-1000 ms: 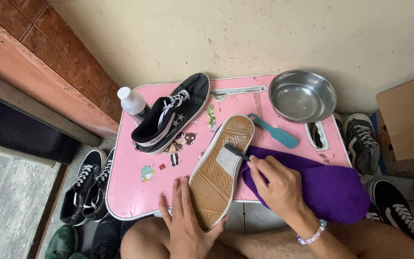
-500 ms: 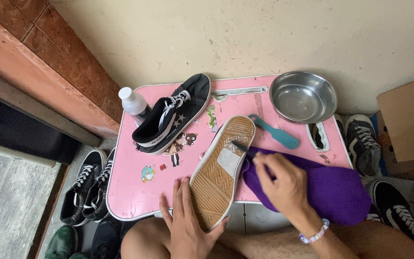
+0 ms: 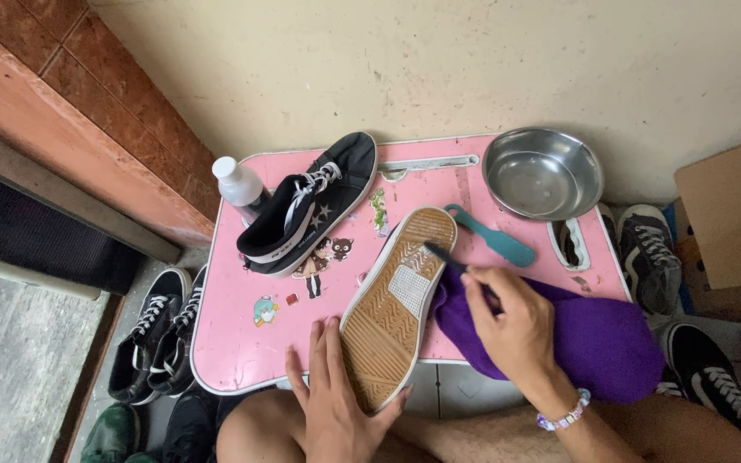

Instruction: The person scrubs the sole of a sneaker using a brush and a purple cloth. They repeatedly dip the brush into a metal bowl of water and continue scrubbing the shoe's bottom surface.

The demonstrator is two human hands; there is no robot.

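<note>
- Left hand (image 3: 336, 399): nearest the camera, fingers spread and curled round the heel end of the upturned shoe (image 3: 398, 304), gripping it sole-up over the near edge of the pink table (image 3: 242, 339).
- Right hand (image 3: 516, 321): clenched on a dark thin tool (image 3: 446, 257) whose tip meets the tan sole near the toe; what kind of tool it is cannot be told.
- Purple cloth (image 3: 598, 343): lies under the right wrist, touching the shoe's right side.
- Judgement on method: the heel grip should remain firm so the sole does not rock; short strokes along the tread grooves, angled away from the cloth, look soundest.
- Mid table: teal brush (image 3: 495, 238) just beyond the toe, lying loose.
- Far side: black high-top shoe (image 3: 306, 210) on its side, white bottle (image 3: 237, 182) touching it, steel bowl (image 3: 542, 173) at the far right corner.
</note>
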